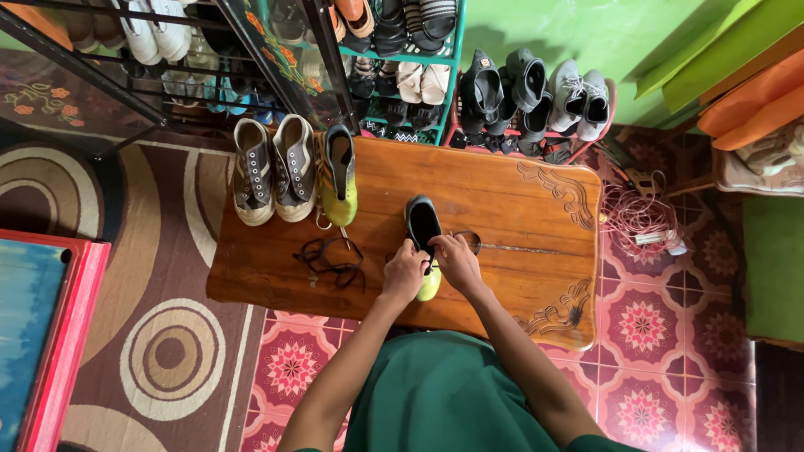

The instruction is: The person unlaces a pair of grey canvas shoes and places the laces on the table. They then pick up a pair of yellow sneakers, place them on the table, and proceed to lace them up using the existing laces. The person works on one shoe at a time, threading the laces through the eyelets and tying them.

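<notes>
Item: low wooden table [502,192], polished reddish-brown plank top, rectangular, with carved scrollwork at its right corners. It stands partly on a brown carpet with ring patterns [167,351] and partly on glossy red-and-pink floral floor tiles [662,335].

Item in your hands: one lime-green shoe [423,243] with a black lining and dark opening, smooth synthetic upper, narrow and tapered. It sits near the table's front edge, just right of centre. Its long axis runs front to back: heel opening away from you, toward the rack; toe toward you, peeking out pale green under your hands.

Your left hand [404,272] is curled closed on the shoe's lace area at its left side; your right hand [456,261] is likewise pinched shut on the right side, with a thin dark lace [471,240] looping out beside it.

Also on the table: the matching lime-green shoe [339,180], a pair of brown canvas lace-up sneakers [275,172] with pale rubber soles, and a loose tangle of black lace [331,258], well left of your hands.

Behind: metal shoe rack [402,59], filled.
</notes>
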